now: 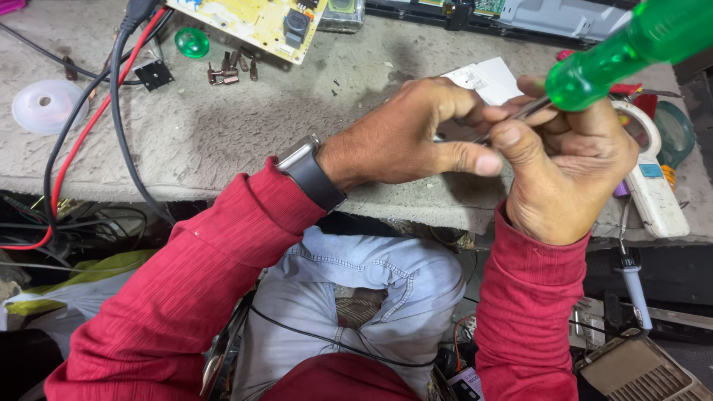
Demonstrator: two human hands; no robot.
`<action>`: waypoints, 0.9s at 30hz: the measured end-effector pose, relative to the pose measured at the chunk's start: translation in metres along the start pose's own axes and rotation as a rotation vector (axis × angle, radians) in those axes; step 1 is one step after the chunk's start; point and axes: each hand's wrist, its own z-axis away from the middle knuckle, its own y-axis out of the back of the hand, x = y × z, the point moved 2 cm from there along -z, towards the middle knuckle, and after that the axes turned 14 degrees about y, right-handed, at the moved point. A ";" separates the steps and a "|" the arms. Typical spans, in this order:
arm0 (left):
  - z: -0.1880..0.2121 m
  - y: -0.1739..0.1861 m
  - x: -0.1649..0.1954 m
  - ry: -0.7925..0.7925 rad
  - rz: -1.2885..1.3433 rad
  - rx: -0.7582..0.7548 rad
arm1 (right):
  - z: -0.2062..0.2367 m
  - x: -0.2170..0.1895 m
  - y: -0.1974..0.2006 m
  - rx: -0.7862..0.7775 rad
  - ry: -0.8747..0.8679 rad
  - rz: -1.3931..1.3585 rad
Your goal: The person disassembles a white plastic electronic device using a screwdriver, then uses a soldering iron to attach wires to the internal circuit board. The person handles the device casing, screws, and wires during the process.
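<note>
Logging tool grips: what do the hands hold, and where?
Right hand grips the green translucent-handled screwdriver by its metal shaft; left hand pinches near its tip.

Workbench [223,126]: grey, rough and stained top, front edge worn, running across in front of you. On it lay, at your far left, a white round lid [46,105]; black and red cables [111,96] trailing off the edge; a small black square part [154,74]; a green translucent cap [191,41]; a cluster of brown metal terminals [232,68]; a yellow circuit board [256,21] at the back; a white handheld tool [653,182] at your right.
</note>
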 end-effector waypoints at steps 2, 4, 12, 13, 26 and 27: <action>0.001 0.000 0.001 -0.038 -0.058 0.016 | 0.003 0.001 -0.005 0.082 -0.122 -0.088; 0.000 0.000 0.000 0.027 -0.097 -0.003 | 0.002 0.000 -0.007 0.113 -0.152 -0.138; 0.000 0.002 0.005 0.050 0.031 0.013 | -0.002 -0.010 -0.007 0.005 -0.060 0.047; 0.001 0.002 0.005 0.032 -0.019 0.004 | -0.002 -0.010 -0.008 0.013 -0.065 0.038; 0.002 0.001 0.006 0.109 0.133 -0.005 | 0.000 -0.013 -0.011 0.051 -0.116 -0.016; 0.001 0.000 0.005 0.147 0.120 -0.015 | 0.000 -0.013 -0.010 0.060 -0.122 -0.026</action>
